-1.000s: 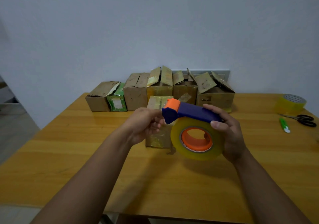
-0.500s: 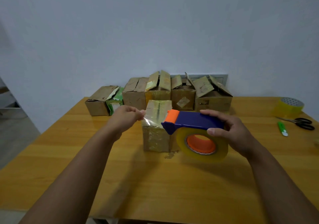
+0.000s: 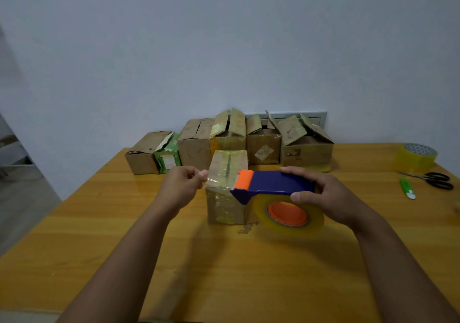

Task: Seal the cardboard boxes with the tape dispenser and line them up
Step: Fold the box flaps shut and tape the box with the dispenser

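Observation:
A small cardboard box [image 3: 225,198] wrapped in old clear tape stands in the middle of the wooden table [image 3: 74,235], flaps closed. My right hand [image 3: 326,195] grips the blue and orange tape dispenser [image 3: 271,184] with its roll of clear tape [image 3: 288,215], held at the box's right front corner. My left hand [image 3: 183,185] pinches the free end of the tape strip [image 3: 211,179], pulled out to the left across the box's front top edge. Behind stands a row of several cardboard boxes [image 3: 307,146], most with flaps up.
A green-wrapped box [image 3: 168,156] sits in the back row at the left. On the right of the table lie a spare roll of clear tape [image 3: 415,158], black scissors [image 3: 433,179] and a green utility knife [image 3: 407,188]. The wall is right behind the boxes.
My left hand has drawn the tape end out to the left, away from the dispenser. The dispenser has moved down beside the front box.

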`<state>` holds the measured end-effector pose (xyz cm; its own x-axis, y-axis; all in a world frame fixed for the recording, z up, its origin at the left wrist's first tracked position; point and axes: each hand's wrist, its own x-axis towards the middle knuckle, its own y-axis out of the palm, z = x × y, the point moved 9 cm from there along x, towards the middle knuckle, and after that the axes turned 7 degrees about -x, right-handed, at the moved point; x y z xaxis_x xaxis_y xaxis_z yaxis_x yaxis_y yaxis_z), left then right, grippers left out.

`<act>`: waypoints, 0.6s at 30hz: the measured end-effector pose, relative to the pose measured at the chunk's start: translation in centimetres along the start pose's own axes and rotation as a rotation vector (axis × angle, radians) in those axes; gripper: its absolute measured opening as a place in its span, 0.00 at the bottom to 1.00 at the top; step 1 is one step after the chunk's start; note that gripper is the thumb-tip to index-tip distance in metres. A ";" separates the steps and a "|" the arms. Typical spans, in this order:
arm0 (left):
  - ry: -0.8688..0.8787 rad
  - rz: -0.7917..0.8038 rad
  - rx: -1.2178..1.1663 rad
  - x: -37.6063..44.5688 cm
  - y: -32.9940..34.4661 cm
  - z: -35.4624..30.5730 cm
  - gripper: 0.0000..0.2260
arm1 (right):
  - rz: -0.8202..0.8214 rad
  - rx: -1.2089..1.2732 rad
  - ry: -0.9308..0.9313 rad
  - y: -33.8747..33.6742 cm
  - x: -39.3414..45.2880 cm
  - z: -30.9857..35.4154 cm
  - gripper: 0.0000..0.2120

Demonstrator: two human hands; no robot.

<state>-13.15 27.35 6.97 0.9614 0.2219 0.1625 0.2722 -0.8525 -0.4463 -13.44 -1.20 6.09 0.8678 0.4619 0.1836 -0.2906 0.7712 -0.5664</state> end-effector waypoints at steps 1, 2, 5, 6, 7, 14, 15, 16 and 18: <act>0.004 -0.001 0.005 -0.1 0.1 0.1 0.12 | 0.004 -0.017 0.006 -0.2 0.0 0.0 0.26; 0.007 -0.005 0.011 -0.3 0.2 0.1 0.12 | 0.005 -0.031 0.009 -0.3 0.1 0.0 0.25; -0.002 -0.040 -0.007 -0.2 -0.2 0.2 0.12 | -0.021 -0.016 0.003 -0.7 0.1 0.3 0.23; -0.010 -0.067 -0.011 0.0 -0.6 0.2 0.12 | -0.033 -0.002 -0.001 -0.9 0.0 0.4 0.23; -0.019 -0.093 -0.009 0.2 -1.1 0.3 0.12 | -0.045 0.008 -0.003 -1.0 0.0 0.5 0.23; -0.028 -0.058 0.066 0.4 -1.5 0.5 0.13 | -0.028 -0.028 0.014 -1.5 -0.1 -0.1 0.26; -0.027 -0.065 0.070 0.4 -1.5 0.6 0.14 | -0.016 -0.040 0.030 -1.5 0.0 -0.3 0.27; -0.029 -0.076 0.077 0.3 -1.5 0.8 0.15 | -0.006 -0.057 0.045 -1.5 0.0 -0.4 0.27; -0.035 -0.097 0.091 0.2 -1.5 1.1 0.16 | 0.000 -0.091 0.061 -1.7 0.1 -0.7 0.27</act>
<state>-13.36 29.18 6.71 0.9309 0.3186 0.1787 0.3646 -0.7804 -0.5080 -12.54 -2.75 6.50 0.8913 0.4325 0.1361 -0.2553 0.7268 -0.6376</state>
